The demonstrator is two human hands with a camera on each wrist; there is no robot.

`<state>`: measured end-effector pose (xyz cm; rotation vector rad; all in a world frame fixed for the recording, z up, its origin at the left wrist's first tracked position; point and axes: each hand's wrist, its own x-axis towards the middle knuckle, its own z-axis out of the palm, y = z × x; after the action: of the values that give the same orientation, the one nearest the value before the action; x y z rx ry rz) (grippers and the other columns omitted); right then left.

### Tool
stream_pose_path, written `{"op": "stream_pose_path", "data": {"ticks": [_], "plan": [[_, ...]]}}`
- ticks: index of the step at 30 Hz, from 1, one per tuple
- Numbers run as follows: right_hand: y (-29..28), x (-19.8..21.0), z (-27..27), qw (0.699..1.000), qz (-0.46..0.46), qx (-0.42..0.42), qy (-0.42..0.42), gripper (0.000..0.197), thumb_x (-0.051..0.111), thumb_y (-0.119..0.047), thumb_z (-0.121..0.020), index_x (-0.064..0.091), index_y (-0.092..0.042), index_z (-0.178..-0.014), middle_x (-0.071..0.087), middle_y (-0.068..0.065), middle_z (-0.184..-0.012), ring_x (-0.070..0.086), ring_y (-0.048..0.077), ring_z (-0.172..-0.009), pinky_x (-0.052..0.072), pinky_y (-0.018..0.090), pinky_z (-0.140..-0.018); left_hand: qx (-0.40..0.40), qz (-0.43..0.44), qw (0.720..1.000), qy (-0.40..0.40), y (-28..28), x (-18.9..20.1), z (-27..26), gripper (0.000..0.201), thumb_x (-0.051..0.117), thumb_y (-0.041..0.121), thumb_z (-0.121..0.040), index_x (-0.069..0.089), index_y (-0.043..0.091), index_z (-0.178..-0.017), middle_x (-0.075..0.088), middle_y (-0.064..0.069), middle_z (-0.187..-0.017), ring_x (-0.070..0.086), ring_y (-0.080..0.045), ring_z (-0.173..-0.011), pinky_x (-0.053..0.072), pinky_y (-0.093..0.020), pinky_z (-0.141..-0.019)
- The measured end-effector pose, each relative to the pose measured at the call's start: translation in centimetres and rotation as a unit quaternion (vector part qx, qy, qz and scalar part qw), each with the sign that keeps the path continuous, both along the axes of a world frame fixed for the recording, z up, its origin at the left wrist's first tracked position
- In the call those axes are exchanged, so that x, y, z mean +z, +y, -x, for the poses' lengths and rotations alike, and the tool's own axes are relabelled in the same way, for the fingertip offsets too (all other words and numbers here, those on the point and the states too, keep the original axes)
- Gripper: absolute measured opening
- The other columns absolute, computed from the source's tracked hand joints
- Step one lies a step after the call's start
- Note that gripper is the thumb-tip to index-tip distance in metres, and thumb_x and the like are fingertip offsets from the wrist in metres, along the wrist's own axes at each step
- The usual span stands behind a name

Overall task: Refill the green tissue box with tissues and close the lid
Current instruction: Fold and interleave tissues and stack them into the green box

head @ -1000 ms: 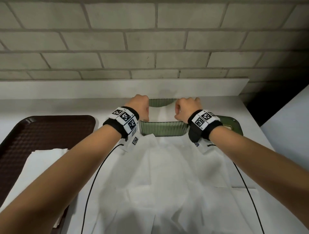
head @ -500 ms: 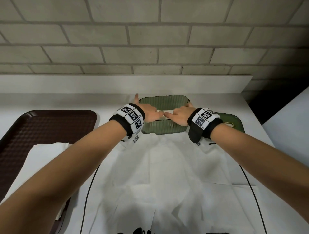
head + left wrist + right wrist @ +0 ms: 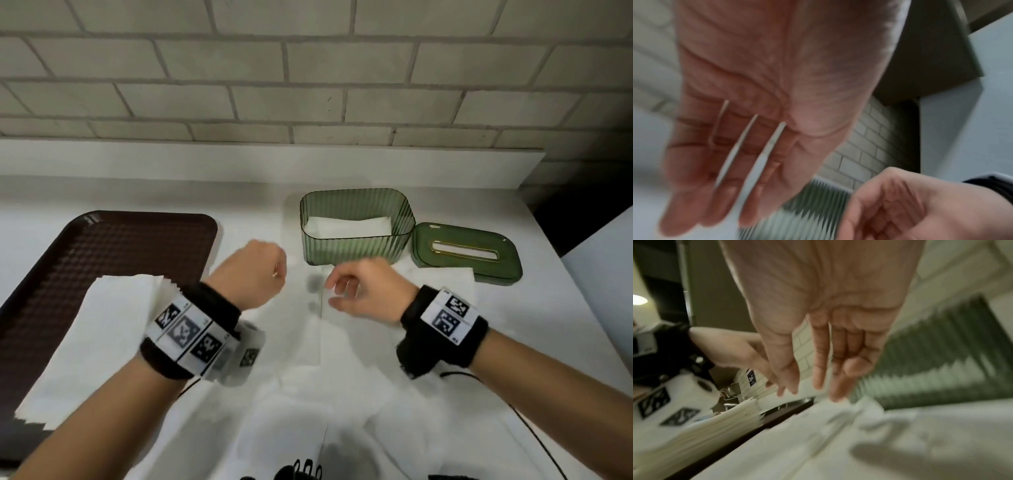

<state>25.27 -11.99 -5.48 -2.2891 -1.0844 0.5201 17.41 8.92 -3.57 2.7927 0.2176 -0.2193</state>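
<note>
The green ribbed tissue box (image 3: 356, 248) stands open at the back of the counter, with a layer of white tissues (image 3: 349, 226) lying inside. Its green lid (image 3: 507, 265), slot upward, lies flat just right of the box. My left hand (image 3: 272, 270) hovers in front of the box's left side; in the left wrist view its fingers (image 3: 725, 194) are straight and hold nothing. My right hand (image 3: 337, 291) hovers in front of the box with loosely bent fingers (image 3: 818, 369), also empty. Both hands are apart from the box (image 3: 941, 361).
A dark brown tray (image 3: 120, 246) sits on the left and carries a stack of white tissues (image 3: 96, 335). Loose unfolded tissues (image 3: 308, 394) cover the counter under my hands. A low ledge and a brick wall (image 3: 308, 85) run behind the box.
Both hands have left the inside of the box, where they pressed the tissues down, and drawn back toward me. The tissues stay in the box.
</note>
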Motion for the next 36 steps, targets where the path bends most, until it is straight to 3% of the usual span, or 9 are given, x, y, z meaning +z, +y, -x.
{"op": "stream_pose_path", "data": {"ticks": [3,5,9,13,21,27,31,34,36], "plan": [[1.1,-2.1,1.5,0.995,0.085,0.020,0.043,0.041,0.073,-0.032,-0.081,0.060,-0.020,-0.117,0.061,0.001,-0.103,0.056,0.013,-0.077,0.042,0.021,-0.073,0.039,0.013,0.997,0.063,0.1,-3.0,2.4,0.026,0.061,0.026,-0.087,0.058,0.019,-0.112,0.059,-0.006,-0.114,0.057,-0.022,-0.107,0.043,-0.028,-0.088],[1.7,-2.8,1.9,0.994,0.080,-0.005,0.076,0.044,0.074,-0.033,-0.080,0.058,-0.019,-0.119,0.059,0.002,-0.106,0.054,0.013,-0.081,0.041,0.020,-0.074,0.071,0.036,0.995,0.056,-0.4,-4.2,3.9,0.042,0.064,0.027,-0.087,0.050,0.015,-0.125,0.053,-0.007,-0.115,0.055,-0.023,-0.104,0.040,-0.025,-0.085],[3.1,-3.3,2.1,0.978,0.004,-0.107,0.179,0.039,0.081,-0.027,-0.074,0.065,-0.017,-0.108,0.056,0.000,-0.088,0.056,0.012,-0.076,0.047,0.012,-0.067,0.150,0.113,0.982,0.015,-0.8,-5.6,5.5,0.057,0.076,0.031,-0.078,0.042,0.015,-0.120,0.052,-0.008,-0.100,0.056,-0.024,-0.092,0.044,-0.030,-0.078],[4.1,-3.9,2.1,0.957,-0.040,-0.139,0.252,0.030,0.082,-0.016,-0.072,0.069,-0.015,-0.100,0.049,-0.002,-0.071,0.055,0.018,-0.067,0.057,0.042,-0.086,0.187,0.186,0.965,-0.006,-0.7,-5.5,5.6,0.058,0.079,0.023,-0.076,0.036,0.014,-0.115,0.058,-0.011,-0.082,0.053,-0.020,-0.073,0.038,-0.021,-0.057],[3.5,-2.4,2.5,0.978,-0.075,-0.160,0.114,0.029,0.079,-0.016,-0.070,0.065,-0.028,-0.092,0.061,-0.004,-0.080,0.054,0.010,-0.061,0.056,0.038,-0.074,0.227,0.263,0.926,-0.146,-0.4,-4.2,6.5,0.044,0.078,0.005,-0.076,0.052,0.013,-0.111,0.060,0.007,-0.081,0.059,-0.009,-0.063,0.044,-0.009,-0.058],[1.9,0.4,1.8,0.981,-0.155,-0.106,-0.042,0.080,0.086,-0.032,-0.062,0.040,-0.035,-0.128,0.043,-0.008,-0.124,0.048,0.014,-0.109,0.043,0.030,-0.091,0.112,0.264,0.935,-0.210,-1.9,-0.9,7.5,0.015,0.070,0.009,-0.084,0.071,0.025,-0.084,0.061,0.002,-0.081,0.061,-0.007,-0.076,0.051,-0.012,-0.066],[0.6,3.0,-0.1,0.985,-0.152,-0.079,-0.015,0.040,0.075,-0.042,-0.078,0.069,-0.018,-0.110,0.064,-0.006,-0.118,0.055,0.010,-0.107,0.042,0.027,-0.089,0.073,0.294,0.924,-0.234,-2.3,1.7,6.1,0.009,0.068,0.017,-0.088,0.067,0.025,-0.092,0.066,0.008,-0.088,0.061,-0.003,-0.076,0.046,-0.009,-0.069],[0.4,4.4,-2.0,0.941,-0.277,-0.147,0.125,0.024,0.071,-0.021,-0.085,0.069,-0.005,-0.103,0.073,0.008,-0.103,0.068,0.016,-0.090,0.055,0.034,-0.080,0.089,0.339,0.903,-0.247,-1.2,2.7,4.0,0.019,0.073,0.016,-0.084,0.063,0.014,-0.100,0.071,0.007,-0.088,0.064,-0.001,-0.076,0.046,-0.008,-0.068],[0.3,5.1,-3.7,0.908,-0.336,-0.206,0.140,0.020,0.066,-0.015,-0.089,0.067,-0.002,-0.104,0.071,0.014,-0.104,0.067,0.023,-0.091,0.055,0.040,-0.084,0.126,0.390,0.878,-0.248,-0.7,3.1,1.8,0.021,0.076,0.013,-0.081,0.066,0.014,-0.100,0.072,0.002,-0.090,0.068,-0.010,-0.077,0.054,-0.023,-0.066]]}}
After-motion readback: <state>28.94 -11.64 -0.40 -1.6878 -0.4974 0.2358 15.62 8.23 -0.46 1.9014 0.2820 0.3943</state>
